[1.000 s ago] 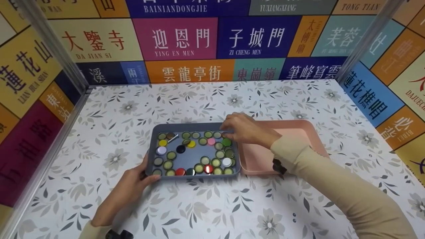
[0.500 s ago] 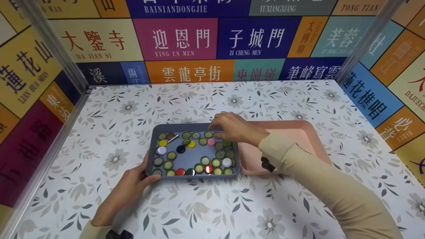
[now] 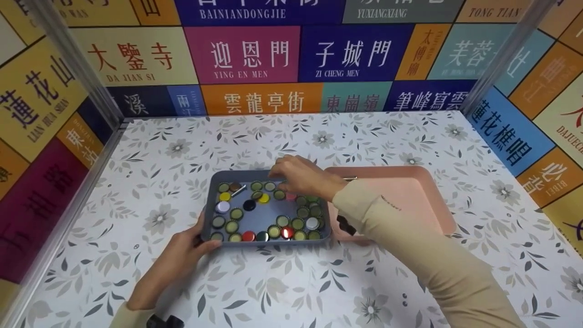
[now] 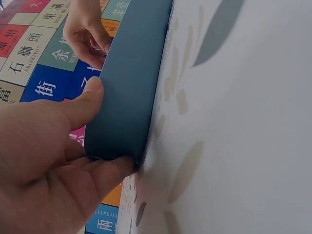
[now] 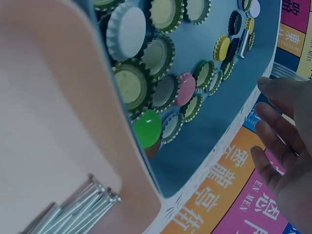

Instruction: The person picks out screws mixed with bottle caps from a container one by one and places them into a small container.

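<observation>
My left hand (image 3: 186,244) grips the blue-grey tray (image 3: 265,175) at its front left corner. Its thumb (image 4: 90,95) lies against the wall and the fingers curl round the corner. Bottle caps fill much of this tray, among them a black cap (image 3: 249,205), a pink cap (image 5: 185,89) and a green cap (image 5: 147,128). Among the caps at the back left lies one silver nail (image 3: 239,190). Over the tray's back part hovers my right hand (image 3: 303,176), fingers loosely bent and apart, with nothing between them in the right wrist view.
A pink tray (image 3: 416,171) stands directly against the blue-grey tray's right side. Several silver nails (image 5: 80,207) lie together in it, partly behind the right forearm in the head view. Printed panels (image 3: 255,53) enclose the flower-patterned table (image 3: 246,136) at the back and sides.
My right hand has moved left along the back of the blue-grey tray, uncovering caps at its right end and a nail in the pink tray. The left hand stays at its corner.
</observation>
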Tool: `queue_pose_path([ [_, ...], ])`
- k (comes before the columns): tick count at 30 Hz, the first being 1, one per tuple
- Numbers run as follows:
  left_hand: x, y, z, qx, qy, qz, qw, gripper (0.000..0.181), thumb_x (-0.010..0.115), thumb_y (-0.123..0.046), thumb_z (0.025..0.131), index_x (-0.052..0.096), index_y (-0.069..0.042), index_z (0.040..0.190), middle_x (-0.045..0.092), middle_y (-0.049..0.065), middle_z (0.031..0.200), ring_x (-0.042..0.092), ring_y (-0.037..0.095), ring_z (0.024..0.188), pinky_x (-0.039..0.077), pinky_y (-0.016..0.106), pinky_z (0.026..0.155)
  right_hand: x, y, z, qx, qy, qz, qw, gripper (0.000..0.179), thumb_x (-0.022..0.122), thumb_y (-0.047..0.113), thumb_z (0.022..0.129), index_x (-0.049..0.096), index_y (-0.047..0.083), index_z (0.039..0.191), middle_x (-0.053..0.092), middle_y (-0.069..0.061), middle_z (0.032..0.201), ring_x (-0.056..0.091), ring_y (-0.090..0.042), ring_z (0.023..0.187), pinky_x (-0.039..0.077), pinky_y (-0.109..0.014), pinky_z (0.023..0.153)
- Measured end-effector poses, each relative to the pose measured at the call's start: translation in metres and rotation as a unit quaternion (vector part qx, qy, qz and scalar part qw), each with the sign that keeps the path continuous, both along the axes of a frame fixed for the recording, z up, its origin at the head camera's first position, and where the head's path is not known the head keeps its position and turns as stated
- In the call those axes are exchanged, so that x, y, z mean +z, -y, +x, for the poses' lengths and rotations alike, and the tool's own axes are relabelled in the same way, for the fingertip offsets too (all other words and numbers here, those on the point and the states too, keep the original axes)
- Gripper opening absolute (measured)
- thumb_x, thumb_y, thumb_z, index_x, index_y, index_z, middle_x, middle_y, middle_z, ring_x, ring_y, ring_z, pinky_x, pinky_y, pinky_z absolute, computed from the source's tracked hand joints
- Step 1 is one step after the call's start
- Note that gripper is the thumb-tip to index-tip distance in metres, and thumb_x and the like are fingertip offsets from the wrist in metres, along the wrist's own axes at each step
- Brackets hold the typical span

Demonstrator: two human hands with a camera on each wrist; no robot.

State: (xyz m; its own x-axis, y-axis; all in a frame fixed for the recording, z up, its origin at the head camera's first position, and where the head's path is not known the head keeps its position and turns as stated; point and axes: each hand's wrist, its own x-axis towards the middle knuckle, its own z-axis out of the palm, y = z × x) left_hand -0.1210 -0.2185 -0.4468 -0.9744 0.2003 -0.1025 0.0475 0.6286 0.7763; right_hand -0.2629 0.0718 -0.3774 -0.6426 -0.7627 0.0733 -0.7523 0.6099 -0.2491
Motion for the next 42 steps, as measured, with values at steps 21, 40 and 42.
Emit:
queue_pose_path([
  [21,-0.001,-0.001,-0.001,0.002,0.010,0.006,0.9999,0.080,0.067,-0.024,0.097,0.019,0.000,0.157,0.062,0.022,0.136,0.064,0.026,0.120,0.051,0.037,0.099,-0.009,0.046,-0.007,0.009,0.015,0.021,0.9996,0.030,0.072,0.007,0.091,0.071,0.004,0.121,0.070,-0.013,0.120,0.065,-0.029,0.113,0.052,-0.041,0.100],
  [40,-0.001,0.001,-0.001,0.003,0.009,0.006,0.9999,0.081,0.067,-0.026,0.097,0.019,0.001,0.157,0.064,0.021,0.134,0.066,0.024,0.116,0.053,0.032,0.094,-0.021,0.068,-0.015,-0.009,0.032,0.022,0.9992,0.023,0.068,0.009,0.095,0.074,0.005,0.116,0.071,-0.012,0.114,0.066,-0.025,0.108,0.054,-0.037,0.095],
  [42,-0.001,0.001,-0.001,-0.001,0.009,0.010,0.9999,0.081,0.066,-0.027,0.097,0.019,0.000,0.158,0.065,0.019,0.133,0.066,0.022,0.116,0.053,0.030,0.092,-0.023,0.070,-0.016,-0.010,0.031,0.020,0.9993,0.022,0.067,0.008,0.095,0.074,0.005,0.116,0.071,-0.012,0.113,0.066,-0.025,0.107,0.054,-0.037,0.094],
])
